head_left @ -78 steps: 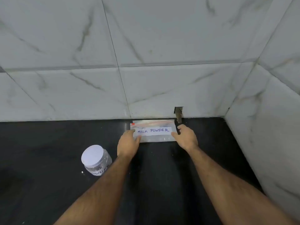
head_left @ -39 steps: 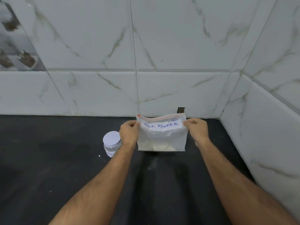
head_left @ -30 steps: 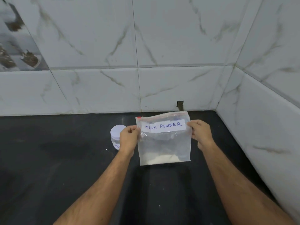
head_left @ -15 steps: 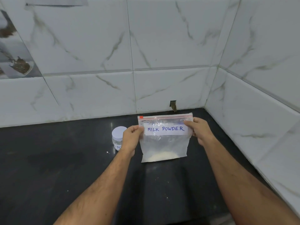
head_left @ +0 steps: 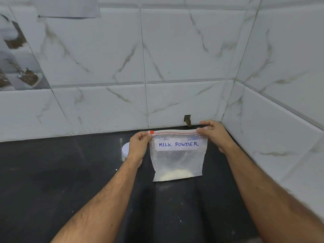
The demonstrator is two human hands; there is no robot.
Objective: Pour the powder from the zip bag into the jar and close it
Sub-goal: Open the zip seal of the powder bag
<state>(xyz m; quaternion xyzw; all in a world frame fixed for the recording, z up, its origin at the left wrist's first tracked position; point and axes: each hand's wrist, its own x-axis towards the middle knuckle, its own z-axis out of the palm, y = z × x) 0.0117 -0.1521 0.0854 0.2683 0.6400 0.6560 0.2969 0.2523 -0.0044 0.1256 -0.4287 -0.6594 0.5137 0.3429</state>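
Both hands pinch the bag's (head_left: 177, 160) top corners, left hand (head_left: 138, 148) by the red tab, right hand (head_left: 213, 134) at the far end, holding it upright over the table (head_left: 52, 181). Powder (head_left: 175, 176) sits at the bottom. Jar (head_left: 125, 151) still lidded behind the left hand, so yanking the zip open could easily puff powder out

White label (head_left: 178, 144) on the clear zip bag (head_left: 177, 160), handwritten in blue capitals — "MILK POWDER", tiny blue print under the red zip strip (head_left: 173, 133) near its left end — too small to read
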